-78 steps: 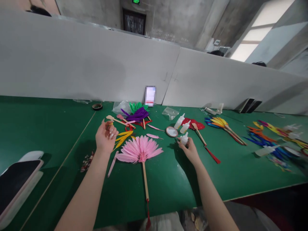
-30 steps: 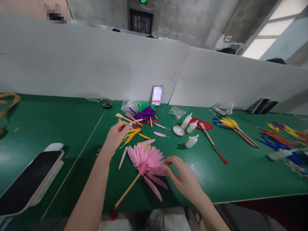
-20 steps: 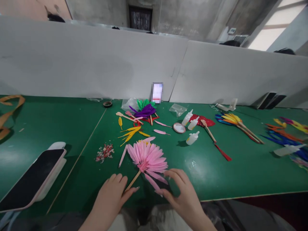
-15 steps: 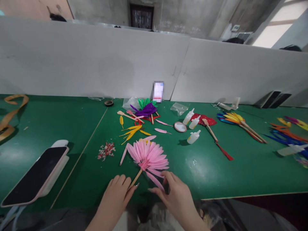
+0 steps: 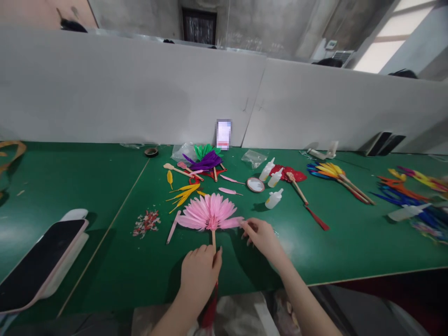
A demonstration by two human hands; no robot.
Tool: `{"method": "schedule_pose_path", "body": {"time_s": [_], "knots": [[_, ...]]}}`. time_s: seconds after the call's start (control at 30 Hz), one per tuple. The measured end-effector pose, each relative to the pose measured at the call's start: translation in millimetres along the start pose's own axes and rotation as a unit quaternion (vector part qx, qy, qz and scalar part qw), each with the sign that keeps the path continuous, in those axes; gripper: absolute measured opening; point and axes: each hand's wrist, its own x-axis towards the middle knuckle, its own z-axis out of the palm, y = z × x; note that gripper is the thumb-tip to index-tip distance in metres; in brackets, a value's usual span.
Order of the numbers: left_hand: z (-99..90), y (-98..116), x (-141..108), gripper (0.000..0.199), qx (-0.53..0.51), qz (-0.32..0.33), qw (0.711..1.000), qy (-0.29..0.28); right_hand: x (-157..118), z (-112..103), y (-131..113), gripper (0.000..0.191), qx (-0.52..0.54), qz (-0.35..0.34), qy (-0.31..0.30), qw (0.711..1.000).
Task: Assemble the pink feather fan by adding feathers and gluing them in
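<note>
A pink feather fan (image 5: pixel 210 212) stands out over the green table, its feathers spread in a half circle above a thin wooden handle (image 5: pixel 214 238). My left hand (image 5: pixel 201 268) is closed round that handle, below the feathers. With thumb and fingers pinched together, my right hand (image 5: pixel 261 235) grips the tip of the fan's lowest right feather. A red tassel (image 5: pixel 210 310) hangs below my left hand at the table's front edge. One loose pink piece (image 5: pixel 173 227) lies left of the fan.
Yellow feathers (image 5: pixel 184 196), red and white scraps (image 5: pixel 147 223), purple feathers (image 5: pixel 206 161), glue bottles (image 5: pixel 274 199) and a round dish (image 5: pixel 255 185) surround the fan. A red fan (image 5: pixel 289 173) and a multicoloured fan (image 5: pixel 331 171) lie right; a large phone (image 5: pixel 44 261) is left.
The fan has turned from leaning right to upright, its handle now nearly vertical. My left hand moved right with the handle; my right hand moved up and right. The whole view shifted slightly.
</note>
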Motion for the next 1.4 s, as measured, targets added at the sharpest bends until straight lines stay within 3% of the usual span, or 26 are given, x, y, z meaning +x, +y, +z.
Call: {"method": "schedule_pose_path", "body": {"time_s": [0.1, 0.27, 0.37, 0.6, 0.83, 1.03, 1.27, 1.4], "knots": [[-0.1, 1.1, -0.4, 0.036, -0.018, 0.014, 0.999, 0.026, 17.8, -0.8, 5.0, 0.039, 0.032, 0.027, -0.031, 0.999], [-5.6, -16.3, -2.8, 0.026, -0.032, 0.069, 0.979, 0.188, 30.4, 0.6, 5.2, 0.037, 0.020, 0.012, -0.034, 0.999], [-5.8, -28.6, 0.1, 0.029, -0.001, 0.082, 0.967, 0.239, 29.8, 1.0, 2.4, 0.035, -0.002, 0.001, -0.029, 1.000], [3.1, -36.1, 9.9, 0.053, 0.048, 0.125, 0.969, 0.207, 25.6, -1.0, 2.7, 0.029, -0.079, -0.012, -0.010, 0.997], [11.5, -34.9, 16.9, 0.055, 0.047, 0.158, 0.970, 0.181, 26.7, -13.3, -0.2, 0.033, -0.132, -0.014, -0.032, 0.991], [13.4, -34.2, 17.9, 0.057, 0.050, 0.170, 0.968, 0.176, 37.6, -25.1, -3.7, 0.034, -0.160, -0.036, 0.010, 0.986], [11.2, -27.1, 24.3, 0.054, 0.039, 0.182, 0.967, 0.175, 49.6, -19.8, 3.2, 0.010, -0.156, -0.083, -0.051, 0.983], [15.5, -26.7, 25.2, 0.054, 0.031, 0.182, 0.966, 0.179, 50.9, -19.9, 6.7, 0.009, -0.157, -0.095, -0.071, 0.981]]}}
